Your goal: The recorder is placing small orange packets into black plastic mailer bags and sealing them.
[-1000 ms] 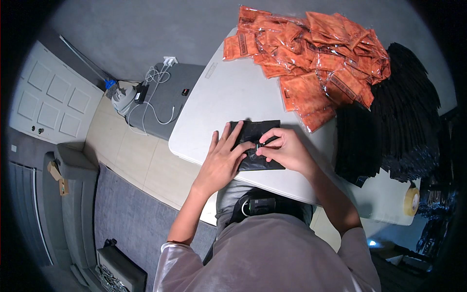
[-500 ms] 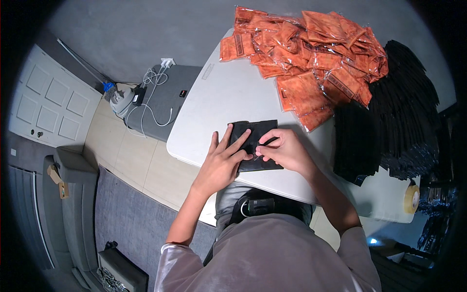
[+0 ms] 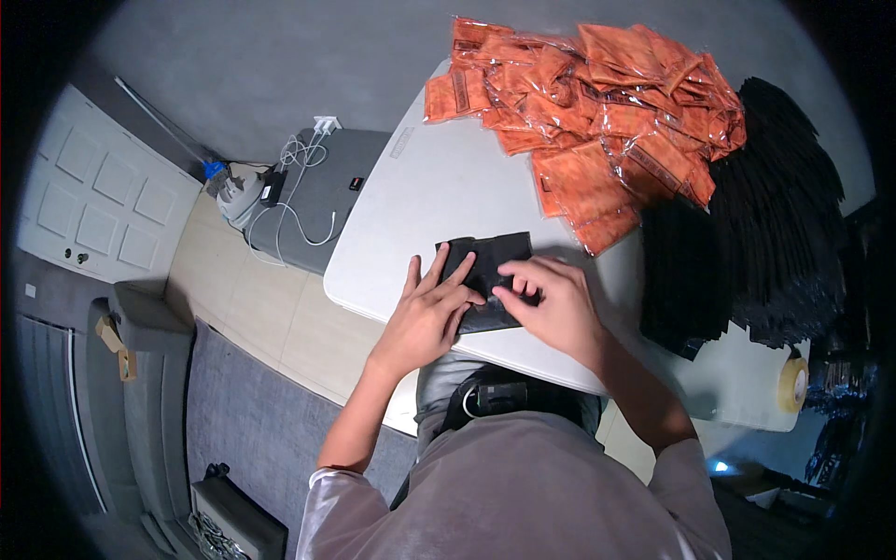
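A flat black square packet (image 3: pixel 502 245) lies at the near edge of the white table (image 3: pixel 387 224); whether it is plastic or cloth I cannot tell. My left hand (image 3: pixel 420 322) rests on its left part with fingers spread, pressing it down. Over the right part is my right hand (image 3: pixel 567 303), fingers bent and thumb held apart from them. No object shows between that thumb and the fingers. Behind the packet, orange items in clear plastic bags (image 3: pixel 583 177) form a large pile.
Black flat pieces stand in long rows (image 3: pixel 784 205) on the table's right, with a shorter stack (image 3: pixel 686 275) in front. A roll of tape (image 3: pixel 791 385) sits at the right end. A grey bench (image 3: pixel 322 187) with white cables is left of the table.
My right hand has loosened from a pinch on the packet, its thumb and fingers parting and shifting slightly right. My left hand stays in place on the packet.
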`<move>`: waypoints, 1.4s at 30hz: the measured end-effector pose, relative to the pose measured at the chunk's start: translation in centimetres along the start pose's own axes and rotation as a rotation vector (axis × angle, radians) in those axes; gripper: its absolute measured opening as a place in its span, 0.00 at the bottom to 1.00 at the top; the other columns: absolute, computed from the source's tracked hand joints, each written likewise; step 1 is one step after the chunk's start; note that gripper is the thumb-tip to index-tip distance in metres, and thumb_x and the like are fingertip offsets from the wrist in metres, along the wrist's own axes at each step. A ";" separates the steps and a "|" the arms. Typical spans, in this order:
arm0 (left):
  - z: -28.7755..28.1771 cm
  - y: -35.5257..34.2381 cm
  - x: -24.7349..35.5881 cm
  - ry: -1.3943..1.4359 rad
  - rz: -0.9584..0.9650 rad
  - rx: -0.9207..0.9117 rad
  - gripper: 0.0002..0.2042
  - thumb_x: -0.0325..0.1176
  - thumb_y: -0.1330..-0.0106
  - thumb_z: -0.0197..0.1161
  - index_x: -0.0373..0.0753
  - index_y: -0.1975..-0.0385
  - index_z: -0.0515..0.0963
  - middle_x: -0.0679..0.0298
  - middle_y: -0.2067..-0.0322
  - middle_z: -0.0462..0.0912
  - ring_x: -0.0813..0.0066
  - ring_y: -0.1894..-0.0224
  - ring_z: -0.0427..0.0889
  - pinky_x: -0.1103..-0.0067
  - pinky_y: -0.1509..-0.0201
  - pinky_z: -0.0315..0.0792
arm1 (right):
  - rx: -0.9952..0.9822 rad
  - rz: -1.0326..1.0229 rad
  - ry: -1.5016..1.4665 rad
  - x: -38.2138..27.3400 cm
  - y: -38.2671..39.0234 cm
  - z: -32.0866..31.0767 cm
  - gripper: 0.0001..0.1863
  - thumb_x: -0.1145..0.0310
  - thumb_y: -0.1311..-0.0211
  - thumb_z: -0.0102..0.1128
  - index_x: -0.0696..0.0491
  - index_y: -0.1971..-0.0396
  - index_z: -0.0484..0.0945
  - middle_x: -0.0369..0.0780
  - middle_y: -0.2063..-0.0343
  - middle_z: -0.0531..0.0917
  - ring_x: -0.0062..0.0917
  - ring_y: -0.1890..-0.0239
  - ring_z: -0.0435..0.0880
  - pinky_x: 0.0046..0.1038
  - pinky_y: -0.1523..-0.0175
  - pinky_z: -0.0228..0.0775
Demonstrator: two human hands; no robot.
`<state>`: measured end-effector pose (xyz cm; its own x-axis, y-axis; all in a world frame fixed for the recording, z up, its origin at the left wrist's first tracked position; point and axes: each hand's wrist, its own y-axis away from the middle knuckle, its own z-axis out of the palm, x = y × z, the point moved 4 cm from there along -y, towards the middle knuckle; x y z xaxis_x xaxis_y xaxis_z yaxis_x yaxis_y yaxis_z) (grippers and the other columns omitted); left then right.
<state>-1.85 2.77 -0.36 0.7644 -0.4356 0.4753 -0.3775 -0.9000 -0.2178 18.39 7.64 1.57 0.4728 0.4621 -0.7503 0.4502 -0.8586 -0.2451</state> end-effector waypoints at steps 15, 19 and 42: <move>0.1 0.1 -0.7 0.054 -0.069 0.019 0.40 0.29 0.27 0.58 0.32 0.19 0.44 0.46 0.22 0.59 0.46 0.21 0.61 0.51 0.18 0.50 | -0.274 -0.214 0.546 -4.0 3.4 3.9 0.57 0.33 0.33 0.59 0.70 0.25 0.55 0.57 0.21 0.51 0.49 0.17 0.48 0.56 0.18 0.41; -0.6 -0.2 -0.9 0.196 -0.083 0.050 0.41 0.31 0.25 0.56 0.34 0.18 0.40 0.47 0.24 0.64 0.45 0.24 0.66 0.52 0.20 0.55 | -0.326 -0.204 0.568 -2.5 3.6 5.2 0.57 0.36 0.36 0.64 0.69 0.25 0.57 0.58 0.21 0.52 0.48 0.17 0.49 0.57 0.18 0.41; -5.7 -0.8 0.4 0.725 -0.149 0.528 0.42 0.58 0.20 0.48 0.28 0.21 0.51 0.37 0.23 0.58 0.46 0.19 0.56 0.59 0.16 0.46 | 0.073 -0.001 0.480 1.1 -3.1 -0.8 0.36 0.57 0.24 0.55 0.71 0.30 0.64 0.60 0.25 0.61 0.53 0.20 0.55 0.46 0.18 0.49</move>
<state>-4.24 3.42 4.90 0.2027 -0.3604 0.9105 0.1240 -0.9129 -0.3890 18.06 10.97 2.01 0.7763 0.4982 -0.3863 0.4048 -0.8637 -0.3004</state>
